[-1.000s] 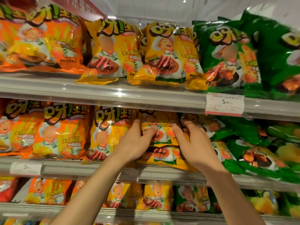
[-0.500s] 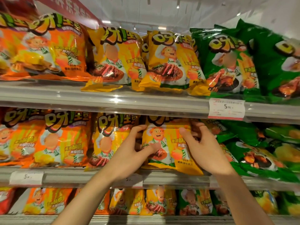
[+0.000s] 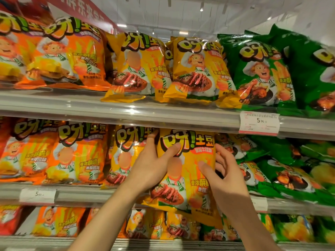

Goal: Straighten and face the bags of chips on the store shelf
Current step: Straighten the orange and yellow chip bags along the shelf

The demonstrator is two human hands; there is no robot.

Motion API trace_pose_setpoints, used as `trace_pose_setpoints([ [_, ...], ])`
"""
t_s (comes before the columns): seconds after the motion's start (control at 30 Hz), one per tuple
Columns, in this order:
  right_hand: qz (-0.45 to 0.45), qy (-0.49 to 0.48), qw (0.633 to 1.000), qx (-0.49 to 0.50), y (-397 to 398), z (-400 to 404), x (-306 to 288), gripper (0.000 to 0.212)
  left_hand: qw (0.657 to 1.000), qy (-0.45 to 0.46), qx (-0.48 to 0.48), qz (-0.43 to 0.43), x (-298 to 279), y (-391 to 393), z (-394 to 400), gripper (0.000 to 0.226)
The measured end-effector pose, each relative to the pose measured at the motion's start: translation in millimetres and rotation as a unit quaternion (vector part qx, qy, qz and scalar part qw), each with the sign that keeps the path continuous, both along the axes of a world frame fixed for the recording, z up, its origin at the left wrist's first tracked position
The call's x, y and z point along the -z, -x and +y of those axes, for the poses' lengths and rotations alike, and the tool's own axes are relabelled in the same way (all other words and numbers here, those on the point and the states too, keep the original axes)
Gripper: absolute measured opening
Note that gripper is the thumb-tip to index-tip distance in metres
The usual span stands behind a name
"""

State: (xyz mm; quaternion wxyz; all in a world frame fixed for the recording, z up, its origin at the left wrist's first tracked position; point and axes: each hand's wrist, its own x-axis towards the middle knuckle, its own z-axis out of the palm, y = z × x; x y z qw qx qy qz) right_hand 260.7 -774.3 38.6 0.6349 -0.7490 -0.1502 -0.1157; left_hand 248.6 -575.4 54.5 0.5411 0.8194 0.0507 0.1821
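Store shelving is filling the head view, with the middle shelf (image 3: 108, 195) carrying orange bags (image 3: 79, 153) on the left and green bags (image 3: 282, 171) on the right. Between them, a yellow chip bag (image 3: 190, 171) is standing upright, its front facing out and its bottom edge hanging over the shelf lip. The left hand (image 3: 150, 165) is gripping its left edge, thumb across the front. The right hand (image 3: 226, 180) is holding the right edge, thumb pressing the front, fingers spread behind. A price tag (image 3: 259, 123) is hanging on the shelf above.

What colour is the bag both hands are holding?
Yellow bag, with a chef cartoon and steak picture; left hand and right hand grip its sides. Head view.
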Motion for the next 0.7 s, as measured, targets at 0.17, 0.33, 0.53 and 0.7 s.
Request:
trace_pose_setpoints([
  [0.17,0.013,0.004,1.0,-0.029,1,24,-4,0.064,0.998,0.029,-0.042,-0.047,4,22,26,0.096],
  [0.33,-0.022,0.251,0.966,0.049,-28,41,-14,0.065,0.995,0.038,-0.065,-0.073,5,42,61,0.092],
  [0.53,0.049,0.49,0.867,0.083,-59,71,-13,0.098,0.992,0.03,-0.09,-0.081,7,59,86,0.087],
  [0.7,0.065,0.513,0.851,0.09,-64,74,-14,0.092,0.991,0.03,-0.103,-0.084,7,64,96,0.081],
])
